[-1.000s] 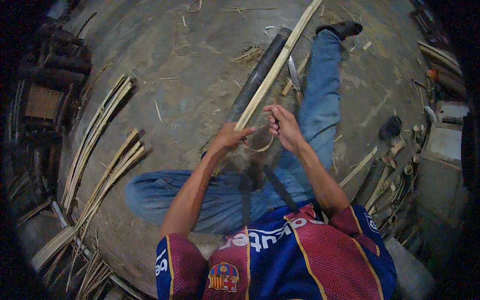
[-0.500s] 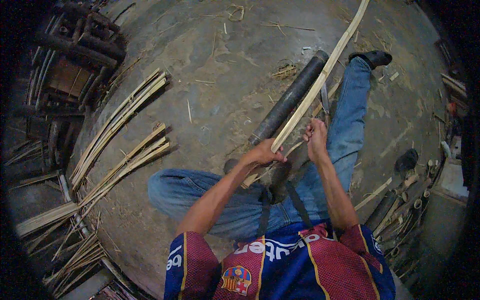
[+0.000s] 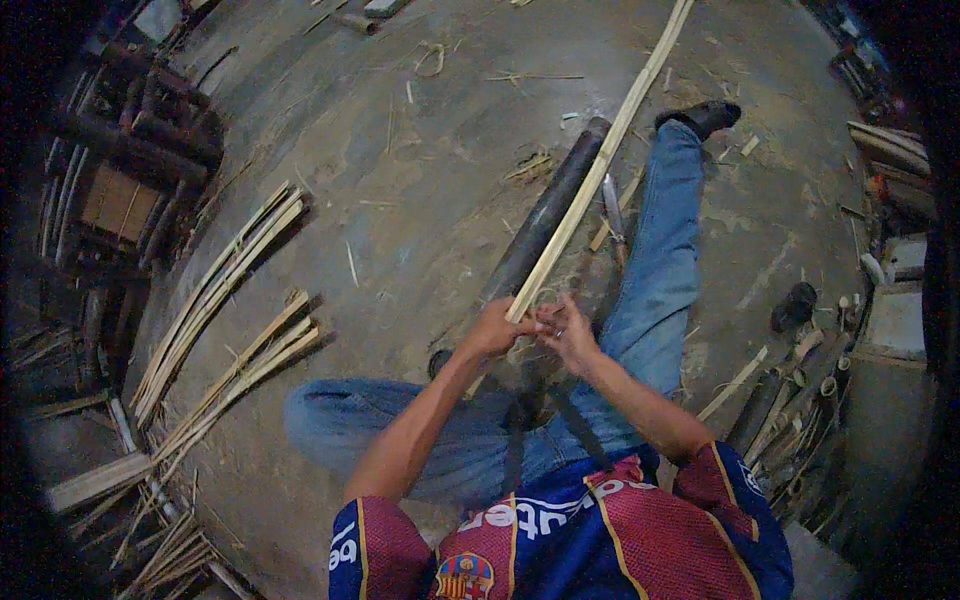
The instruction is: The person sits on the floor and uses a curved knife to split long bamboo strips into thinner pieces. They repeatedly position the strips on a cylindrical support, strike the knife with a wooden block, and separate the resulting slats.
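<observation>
Overhead view of a seated person working a long pale bamboo strip. The strip is flat, narrow and straw-coloured; it runs from the hands up and to the right across the concrete floor and is cut off at the upper edge of the view. The left hand has its fingers closed around the near end of the strip. The right hand sits just beside it, fingers curled at the same end; whether they grip the strip or only touch it cannot be told, since the fingertips overlap and blur there.

Beneath the strip, and nearly parallel with it, lies a dark round bamboo pole, smooth and tubular, its near end hidden behind the hands. A slim knife-like blade lies on the floor between the pole and the person's outstretched leg in blue jeans, which ends in a dark shoe.

The floor is grey, rough and stained, scattered with thin shavings and splinters. At left lie two loose bundles of split bamboo slats, pale, long and slightly bowed; further slats at the lower left are partly cut off by the dark rim. A dark wooden frame with a woven tan panel stands at upper left, dim and hard to make out. At right, short cut bamboo tubes with open hollow ends lie heaped together; their contents cannot be seen.
</observation>
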Motion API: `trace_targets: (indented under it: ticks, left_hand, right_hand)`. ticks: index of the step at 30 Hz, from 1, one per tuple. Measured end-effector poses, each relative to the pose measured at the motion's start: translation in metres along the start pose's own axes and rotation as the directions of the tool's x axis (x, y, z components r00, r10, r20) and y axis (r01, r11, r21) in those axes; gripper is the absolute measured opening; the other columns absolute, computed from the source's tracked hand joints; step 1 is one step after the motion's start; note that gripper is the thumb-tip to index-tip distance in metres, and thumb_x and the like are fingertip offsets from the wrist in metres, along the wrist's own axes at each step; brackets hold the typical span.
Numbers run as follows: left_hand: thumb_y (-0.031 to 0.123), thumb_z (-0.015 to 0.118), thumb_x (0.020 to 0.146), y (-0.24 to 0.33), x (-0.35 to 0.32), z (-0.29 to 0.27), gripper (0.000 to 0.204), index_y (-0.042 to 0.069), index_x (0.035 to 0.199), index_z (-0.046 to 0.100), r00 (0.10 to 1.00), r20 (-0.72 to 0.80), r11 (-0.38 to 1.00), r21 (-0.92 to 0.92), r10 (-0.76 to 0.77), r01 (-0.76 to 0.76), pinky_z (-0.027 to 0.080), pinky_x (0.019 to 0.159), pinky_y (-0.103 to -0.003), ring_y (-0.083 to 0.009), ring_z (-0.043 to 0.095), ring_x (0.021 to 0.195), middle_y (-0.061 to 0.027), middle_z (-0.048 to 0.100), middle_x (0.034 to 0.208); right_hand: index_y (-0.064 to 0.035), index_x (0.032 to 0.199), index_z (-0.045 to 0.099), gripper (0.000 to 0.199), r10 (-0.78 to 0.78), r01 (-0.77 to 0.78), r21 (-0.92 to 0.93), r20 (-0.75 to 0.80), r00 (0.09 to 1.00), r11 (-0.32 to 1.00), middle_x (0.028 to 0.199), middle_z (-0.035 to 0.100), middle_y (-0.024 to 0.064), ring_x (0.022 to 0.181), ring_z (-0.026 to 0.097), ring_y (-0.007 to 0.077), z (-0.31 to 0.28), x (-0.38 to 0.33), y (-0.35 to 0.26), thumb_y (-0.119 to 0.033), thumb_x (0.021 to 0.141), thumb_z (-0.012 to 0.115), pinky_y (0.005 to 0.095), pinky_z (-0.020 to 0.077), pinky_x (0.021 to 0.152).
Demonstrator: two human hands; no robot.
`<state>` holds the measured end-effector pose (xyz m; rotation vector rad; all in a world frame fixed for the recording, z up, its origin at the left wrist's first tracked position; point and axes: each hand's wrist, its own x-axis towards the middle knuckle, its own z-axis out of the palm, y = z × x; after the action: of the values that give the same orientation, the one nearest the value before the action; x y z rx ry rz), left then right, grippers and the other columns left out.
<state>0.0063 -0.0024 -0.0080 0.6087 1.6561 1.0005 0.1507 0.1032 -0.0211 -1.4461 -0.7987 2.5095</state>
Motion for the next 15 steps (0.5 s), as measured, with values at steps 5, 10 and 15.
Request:
trace_targets:
  ticks: [5, 10, 15]
  left_hand:
    - [0.021, 0.076, 0.076, 0.019, -0.008, 0.004, 0.028, 0.002, 0.094, 0.066, 0.998, 0.009, 0.998, -0.029, -0.061, 0.062, 0.049, 0.059, -0.031, -0.0144, 0.061, 0.068, -0.0062, 0.067, 0.078]
    - [0.021, 0.080, 0.073, 0.026, -0.009, -0.001, 0.027, 0.005, 0.087, 0.064, 0.991, -0.043, 0.991, 0.004, -0.130, 0.130, 0.042, 0.047, -0.028, -0.0099, 0.053, 0.054, -0.0010, 0.060, 0.067]
    - [0.022, 0.079, 0.075, 0.033, -0.010, -0.004, 0.024, 0.007, 0.086, 0.064, 0.983, 0.027, 0.979, -0.082, -0.184, 0.186, 0.034, 0.041, -0.026, -0.0071, 0.046, 0.048, 0.0011, 0.056, 0.063]
  right_hand:
    - [-0.0073, 0.116, 0.054, 0.035, -0.179, 0.305, -0.297, 0.385, 0.905, 0.905, 0.109, 0.058, 0.0068, 0.101, 0.056, 0.0196, -0.007, -0.020, 0.026, -0.035, 0.096, 0.047, 0.0367, 0.0458, 0.089]
    - [-0.0050, 0.124, 0.053, 0.036, -0.162, 0.284, -0.486, 0.279, 0.946, 0.827, 0.100, 0.059, 0.0028, 0.091, 0.058, 0.0134, -0.004, -0.013, 0.044, -0.031, 0.098, 0.049, 0.0302, 0.0501, 0.078]
    - [-0.0076, 0.113, 0.058, 0.037, -0.306, 0.447, -0.573, 0.330, 0.893, 0.687, 0.086, 0.058, 0.0022, 0.081, 0.056, 0.0112, 0.005, -0.041, 0.019, -0.039, 0.099, 0.047, 0.0273, 0.0489, 0.068]
